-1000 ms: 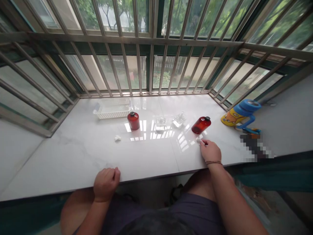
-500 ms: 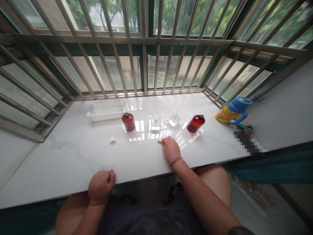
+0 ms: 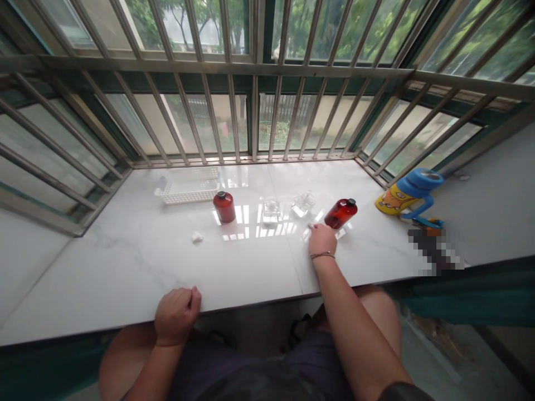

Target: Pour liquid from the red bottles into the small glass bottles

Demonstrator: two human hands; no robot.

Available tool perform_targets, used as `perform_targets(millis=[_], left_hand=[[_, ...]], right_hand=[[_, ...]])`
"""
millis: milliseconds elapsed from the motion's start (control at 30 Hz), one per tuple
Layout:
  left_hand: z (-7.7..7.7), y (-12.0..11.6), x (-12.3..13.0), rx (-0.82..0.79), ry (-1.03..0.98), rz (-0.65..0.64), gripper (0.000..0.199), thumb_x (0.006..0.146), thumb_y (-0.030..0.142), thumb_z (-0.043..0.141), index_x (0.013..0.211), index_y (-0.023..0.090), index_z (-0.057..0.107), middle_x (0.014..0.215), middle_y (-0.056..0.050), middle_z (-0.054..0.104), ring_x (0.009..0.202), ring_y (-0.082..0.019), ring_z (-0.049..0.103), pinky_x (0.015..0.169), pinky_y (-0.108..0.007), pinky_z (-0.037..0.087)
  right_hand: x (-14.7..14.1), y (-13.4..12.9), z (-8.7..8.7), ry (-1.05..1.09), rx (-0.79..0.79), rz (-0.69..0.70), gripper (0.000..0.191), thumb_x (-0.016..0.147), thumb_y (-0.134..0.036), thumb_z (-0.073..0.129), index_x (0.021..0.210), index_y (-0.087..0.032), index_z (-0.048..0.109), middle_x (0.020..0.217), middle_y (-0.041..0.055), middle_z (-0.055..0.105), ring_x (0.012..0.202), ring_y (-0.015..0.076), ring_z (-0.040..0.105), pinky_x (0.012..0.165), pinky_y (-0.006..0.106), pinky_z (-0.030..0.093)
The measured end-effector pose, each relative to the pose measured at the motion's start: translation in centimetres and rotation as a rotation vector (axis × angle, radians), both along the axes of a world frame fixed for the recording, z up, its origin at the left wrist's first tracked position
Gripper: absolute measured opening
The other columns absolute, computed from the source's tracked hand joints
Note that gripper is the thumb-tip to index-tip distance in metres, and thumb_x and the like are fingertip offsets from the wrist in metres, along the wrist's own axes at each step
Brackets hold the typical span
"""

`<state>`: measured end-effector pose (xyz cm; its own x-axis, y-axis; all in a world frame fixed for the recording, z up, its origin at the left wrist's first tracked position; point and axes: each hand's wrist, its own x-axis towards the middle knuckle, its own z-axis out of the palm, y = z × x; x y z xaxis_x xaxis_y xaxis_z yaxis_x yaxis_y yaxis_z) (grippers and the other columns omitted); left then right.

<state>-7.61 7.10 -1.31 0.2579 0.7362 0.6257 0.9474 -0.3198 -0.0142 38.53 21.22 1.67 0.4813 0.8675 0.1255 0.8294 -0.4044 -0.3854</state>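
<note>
Head cam shot: the right hand is down on the glossy veined marble sill, fingers bunched together, and I can't tell if they're pinching anything. It's just beside a smooth amber plastic bottle with a black cap, lying tilted. The left hand is curled into a loose fist on the sill's front edge. Further along sit an upright amber bottle, a square glass dish, a chunky clear glass piece, a crumpled tissue and a white lattice plastic basket, all below steel window bars.
</note>
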Motion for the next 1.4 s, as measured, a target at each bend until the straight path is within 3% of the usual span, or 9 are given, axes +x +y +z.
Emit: perform_targets(millis=[200, 300, 400, 600, 700, 867, 1100, 1233, 1400], left_hand=[[0.3, 0.0, 0.2, -0.001, 0.003, 0.002, 0.042, 0.104, 0.021, 0.06, 0.065, 0.028, 0.043, 0.062, 0.0, 0.044, 0.064, -0.024, 0.046, 0.065, -0.041, 0.035], [0.4, -0.1, 0.2, 0.002, 0.013, -0.001, 0.043, 0.104, 0.02, 0.059, 0.066, 0.028, 0.043, 0.061, 0.0, 0.044, 0.064, -0.025, 0.046, 0.065, -0.041, 0.035], [0.4, -0.1, 0.2, 0.0, 0.027, 0.005, 0.043, 0.105, 0.02, 0.059, 0.066, 0.028, 0.044, 0.062, 0.0, 0.045, 0.064, -0.025, 0.046, 0.065, -0.042, 0.036], [0.1, -0.2, 0.2, 0.004, 0.024, 0.017, 0.043, 0.105, 0.021, 0.058, 0.065, 0.028, 0.044, 0.061, 0.0, 0.045, 0.064, -0.024, 0.047, 0.066, -0.042, 0.037], [0.1, -0.2, 0.2, 0.009, 0.022, 0.02, 0.043, 0.105, 0.022, 0.058, 0.065, 0.027, 0.044, 0.062, 0.0, 0.045, 0.064, -0.024, 0.048, 0.066, -0.042, 0.037], [0.1, -0.2, 0.2, 0.016, 0.028, 0.023, 0.043, 0.105, 0.022, 0.059, 0.065, 0.027, 0.044, 0.062, 0.001, 0.044, 0.064, -0.023, 0.047, 0.066, -0.041, 0.036], [0.2, -0.2, 0.2, 0.014, 0.011, 0.012, 0.043, 0.104, 0.021, 0.059, 0.064, 0.027, 0.045, 0.061, 0.001, 0.045, 0.063, -0.023, 0.048, 0.065, -0.041, 0.036], [0.3, -0.2, 0.4, 0.005, 0.007, 0.01, 0.042, 0.105, 0.02, 0.059, 0.065, 0.027, 0.046, 0.061, 0.0, 0.046, 0.064, -0.023, 0.049, 0.066, -0.042, 0.036], [0.1, -0.4, 0.5, 0.005, 0.009, 0.036, 0.043, 0.105, 0.02, 0.058, 0.065, 0.027, 0.045, 0.061, 0.0, 0.047, 0.063, -0.023, 0.049, 0.066, -0.042, 0.037]], right_hand=[[-11.5, -0.4, -0.9, 0.051, 0.011, 0.41, 0.024, 0.106, -0.019, 0.058, 0.096, -0.02, 0.079, 0.099, 0.0098, 0.072, 0.093, 0.0225, 0.065, 0.088, 0.033, 0.049], [-13.4, -2.3, -0.6, 0.082, 0.03, 0.527, 0.02, 0.104, -0.023, 0.063, 0.094, -0.024, 0.08, 0.098, 0.0079, 0.073, 0.095, 0.0229, 0.066, 0.09, 0.032, 0.05], [-10.6, -3.0, 0.2, 0.099, 0.043, 0.492, 0.017, 0.104, -0.03, 0.065, 0.103, -0.026, 0.081, 0.106, 0.0067, 0.075, 0.098, 0.0222, 0.068, 0.093, 0.031, 0.052], [0.1, -1.0, 2.2, 0.015, -0.027, 0.043, 0.038, 0.108, -0.033, 0.051, 0.121, -0.011, 0.078, 0.113, 0.0234, 0.072, 0.1, 0.0336, 0.07, 0.085, 0.042, 0.051], [1.2, 0.3, 2.4, -0.01, -0.073, -0.007, 0.035, 0.107, -0.027, 0.051, 0.115, -0.009, 0.08, 0.108, 0.0244, 0.071, 0.096, 0.0324, 0.07, 0.082, 0.04, 0.049], [-6.6, 0.2, 1.5, 0.002, -0.072, 0.235, 0.033, 0.109, -0.018, 0.048, 0.108, -0.014, 0.08, 0.11, 0.0166, 0.069, 0.097, 0.0245, 0.066, 0.086, 0.034, 0.047], [-21.7, -7.0, 1.4, 0.151, -0.077, 0.768, 0.015, 0.102, -0.014, 0.066, 0.097, -0.022, 0.077, 0.104, 0.0075, 0.072, 0.1, 0.0223, 0.064, 0.088, 0.03, 0.05], [-22.6, -8.9, 1.9, 0.295, -0.061, 0.838, 0.007, 0.1, -0.02, 0.072, 0.096, -0.024, 0.076, 0.101, 0.0041, 0.074, 0.098, 0.0207, 0.067, 0.088, 0.029, 0.051], [-19.7, -7.0, 1.5, 0.495, -0.051, 0.608, 0.012, 0.104, -0.032, 0.067, 0.106, -0.021, 0.069, 0.091, 0.0025, 0.075, 0.079, 0.0181, 0.07, 0.075, 0.029, 0.052]])
